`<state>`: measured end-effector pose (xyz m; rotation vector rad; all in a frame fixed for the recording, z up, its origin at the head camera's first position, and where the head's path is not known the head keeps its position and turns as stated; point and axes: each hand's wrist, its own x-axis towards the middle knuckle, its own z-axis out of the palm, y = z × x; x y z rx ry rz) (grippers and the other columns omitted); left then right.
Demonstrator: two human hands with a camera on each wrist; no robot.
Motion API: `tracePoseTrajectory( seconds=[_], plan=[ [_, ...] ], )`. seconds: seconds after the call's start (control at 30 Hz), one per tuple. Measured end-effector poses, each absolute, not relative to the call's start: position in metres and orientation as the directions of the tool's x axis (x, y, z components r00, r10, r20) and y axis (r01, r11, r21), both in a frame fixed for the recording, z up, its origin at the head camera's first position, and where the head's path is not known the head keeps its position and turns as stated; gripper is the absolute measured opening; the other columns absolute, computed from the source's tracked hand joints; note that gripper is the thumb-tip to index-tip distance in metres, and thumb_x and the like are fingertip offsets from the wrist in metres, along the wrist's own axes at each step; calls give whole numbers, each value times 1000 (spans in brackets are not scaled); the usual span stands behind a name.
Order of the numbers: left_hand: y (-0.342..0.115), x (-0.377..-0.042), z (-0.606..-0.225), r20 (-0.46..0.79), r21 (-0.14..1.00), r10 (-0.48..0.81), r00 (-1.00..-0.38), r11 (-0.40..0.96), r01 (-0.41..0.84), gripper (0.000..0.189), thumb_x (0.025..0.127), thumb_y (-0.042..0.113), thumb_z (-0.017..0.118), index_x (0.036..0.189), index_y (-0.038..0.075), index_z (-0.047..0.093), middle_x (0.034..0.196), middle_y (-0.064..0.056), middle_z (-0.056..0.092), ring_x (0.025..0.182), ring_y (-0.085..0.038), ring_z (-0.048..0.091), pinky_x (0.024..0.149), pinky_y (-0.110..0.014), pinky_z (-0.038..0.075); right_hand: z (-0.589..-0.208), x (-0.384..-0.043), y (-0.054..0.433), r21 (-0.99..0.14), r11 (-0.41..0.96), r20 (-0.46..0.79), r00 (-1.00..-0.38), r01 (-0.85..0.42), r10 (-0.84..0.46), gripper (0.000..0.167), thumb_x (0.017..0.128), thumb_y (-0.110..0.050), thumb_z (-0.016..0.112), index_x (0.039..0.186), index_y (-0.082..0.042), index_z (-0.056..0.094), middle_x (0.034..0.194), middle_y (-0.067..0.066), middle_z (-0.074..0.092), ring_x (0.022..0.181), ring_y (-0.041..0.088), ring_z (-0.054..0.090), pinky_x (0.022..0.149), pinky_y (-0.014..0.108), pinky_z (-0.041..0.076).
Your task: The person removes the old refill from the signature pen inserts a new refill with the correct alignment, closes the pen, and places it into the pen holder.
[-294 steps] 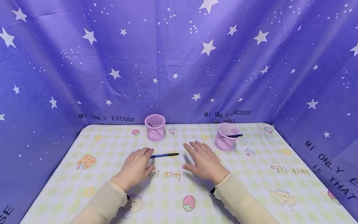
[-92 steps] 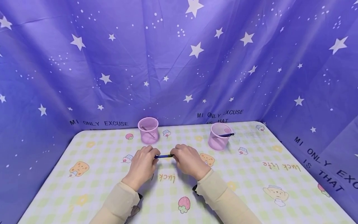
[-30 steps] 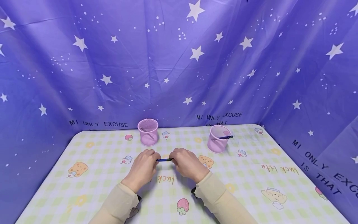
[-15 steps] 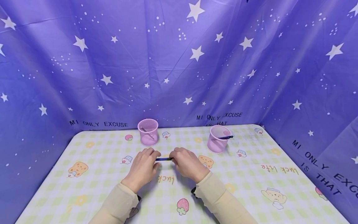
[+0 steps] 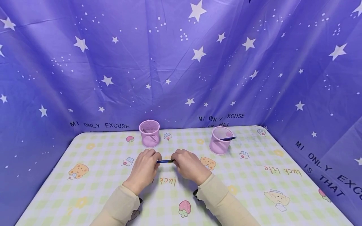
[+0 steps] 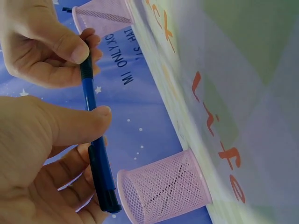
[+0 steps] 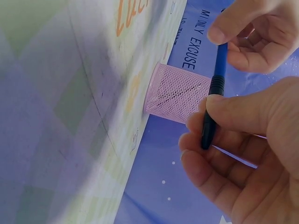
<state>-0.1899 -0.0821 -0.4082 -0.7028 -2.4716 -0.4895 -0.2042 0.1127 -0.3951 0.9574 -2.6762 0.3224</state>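
Note:
A blue ballpoint pen (image 5: 165, 161) with a black grip and clip is held level between both hands over the tabletop. My left hand (image 5: 142, 169) pinches its clip end; in the left wrist view the thumb lies across the blue barrel (image 6: 100, 144), with fingers behind. Gripping the black tip end is my right hand (image 5: 190, 166). The right wrist view shows thumb and fingertips round the black grip (image 7: 216, 86), the tip (image 7: 208, 137) poking out below the thumb.
Two pink mesh pen cups stand toward the back: the left cup (image 5: 150, 142) has thin dark sticks inside, and the right cup (image 5: 218, 148) holds a dark pen (image 5: 227, 138) leaning over its rim. A starry purple curtain (image 5: 169, 62) hangs behind the checked tablecloth (image 5: 107, 185).
Earlier the pen lay on the table beside two spread hands; since then both hands have taken hold of its ends. Over the last second the left thumb and fingers shift slightly on the barrel.

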Motion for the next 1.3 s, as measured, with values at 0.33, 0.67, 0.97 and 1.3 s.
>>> tracePoseTrajectory(
  seconds=[0.33,0.67,0.97,1.3],
  plan=[
    [-82,-189,-409,534,188,394,-748,808,559,16,76,2,75,83,11,65,78,2,54,76,-20,52,69,-34,42,-394,-203,113,-97,759,351,-736,-644,-579,9,83,-6,68,88,-14,70,77,-5,58,73,14,59,66,30,51],
    [-80,-188,-409,518,164,406,-753,816,554,10,78,3,72,83,9,66,78,0,56,74,-20,53,66,-34,42,-392,-204,114,-103,761,342,-741,-641,-578,10,83,-6,69,88,-14,70,78,-4,58,74,14,58,66,30,51],
    [-78,-188,-411,548,192,378,-747,812,552,26,70,4,80,92,7,66,83,-3,57,78,-24,54,71,-38,44,-392,-205,114,-111,767,335,-750,-632,-570,10,84,-6,68,90,-14,70,80,-4,59,76,14,59,68,31,51],
    [-79,-188,-411,591,209,338,-732,812,545,23,70,-1,78,85,10,64,81,-1,53,80,-24,50,73,-37,41,-391,-204,115,-115,759,340,-743,-641,-576,9,84,-7,68,88,-14,70,78,-5,57,74,14,59,67,30,51]
  ],
)
